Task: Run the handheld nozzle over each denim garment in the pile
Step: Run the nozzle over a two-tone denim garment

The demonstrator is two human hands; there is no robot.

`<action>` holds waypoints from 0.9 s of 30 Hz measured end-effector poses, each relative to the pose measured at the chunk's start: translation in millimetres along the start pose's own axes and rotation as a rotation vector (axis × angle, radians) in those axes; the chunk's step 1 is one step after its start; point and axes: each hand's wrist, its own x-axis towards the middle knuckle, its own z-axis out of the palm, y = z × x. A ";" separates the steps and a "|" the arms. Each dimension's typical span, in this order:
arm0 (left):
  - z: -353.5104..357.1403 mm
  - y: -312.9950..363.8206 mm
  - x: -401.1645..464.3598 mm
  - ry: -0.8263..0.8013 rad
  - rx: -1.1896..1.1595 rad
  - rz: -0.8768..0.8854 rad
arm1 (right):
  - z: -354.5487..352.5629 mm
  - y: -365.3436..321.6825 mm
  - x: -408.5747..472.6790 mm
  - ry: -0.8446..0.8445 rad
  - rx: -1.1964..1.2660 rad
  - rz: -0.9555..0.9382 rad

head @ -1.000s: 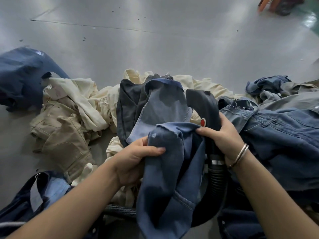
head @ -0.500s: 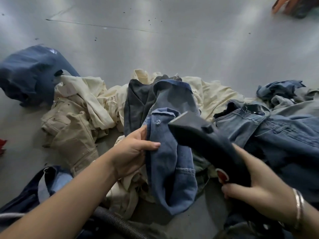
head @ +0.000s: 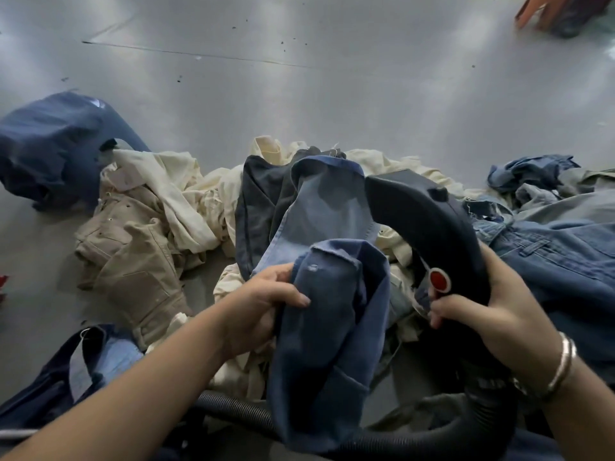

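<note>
I can read no text, label or number anywhere; the red button beside my right hand is blank.

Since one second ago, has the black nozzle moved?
Yes. The right hand has swung the nozzle out from behind the blue garment; its head now points up-left over the cream clothes.

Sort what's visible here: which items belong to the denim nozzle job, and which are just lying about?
Job items:
- nozzle, gripped by the right hand
- ribbed hose
- blue denim garment, held by the left hand
- denim jacket
- dark denim heap

Lying about:
- cream garments
- khaki trousers
- orange object, far on the floor
</note>
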 end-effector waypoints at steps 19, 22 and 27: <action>-9.4 12.7 -5.1 -0.025 0.113 -0.017 | 12.9 7.0 -12.4 -0.269 -0.189 -0.023; -9.6 10.0 -6.3 -0.034 0.268 -0.015 | 17.3 3.4 -8.2 -0.239 -0.195 -0.054; 2.8 -2.2 -6.2 -0.021 0.339 -0.103 | 27.7 8.3 0.4 -0.153 -0.055 -0.035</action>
